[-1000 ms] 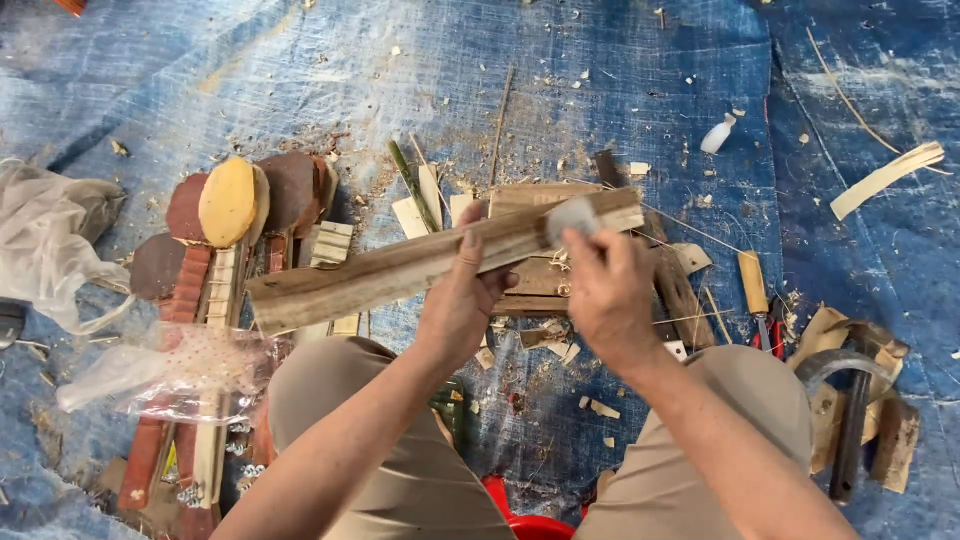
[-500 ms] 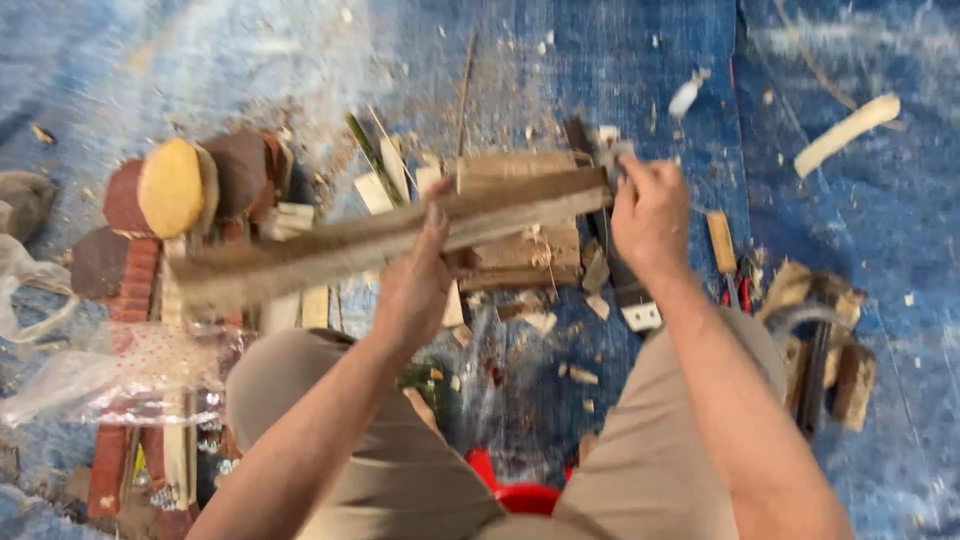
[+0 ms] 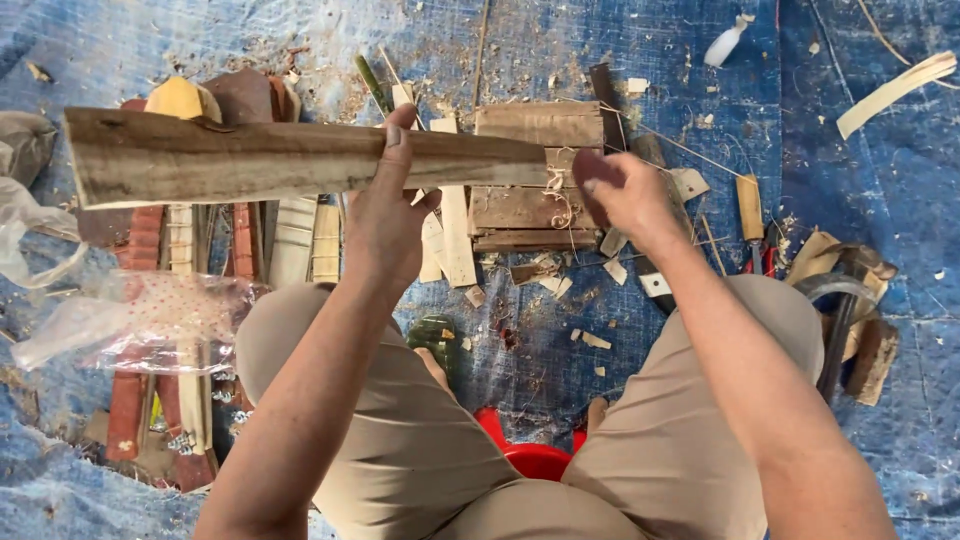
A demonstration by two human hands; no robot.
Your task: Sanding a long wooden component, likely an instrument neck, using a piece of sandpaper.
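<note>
Plank (image 3: 260,160): held level above the knees, left hand (image 3: 385,225) grip wrapped round its middle | right hand (image 3: 625,195): grip closed on dark tool at plank's right end | floor: blue tarp (image 3: 900,200), sawdust, offcuts, wooden block (image 3: 535,175), carved spoons (image 3: 180,100) left.

We see bright, even daylight, with soft shadows under the long weathered wooden plank (image 3: 300,160). Pale glare washes the crumpled blue plastic tarp (image 3: 900,200) at far left. The right hand (image 3: 625,195) looks slightly motion-blurred, perhaps.
</note>
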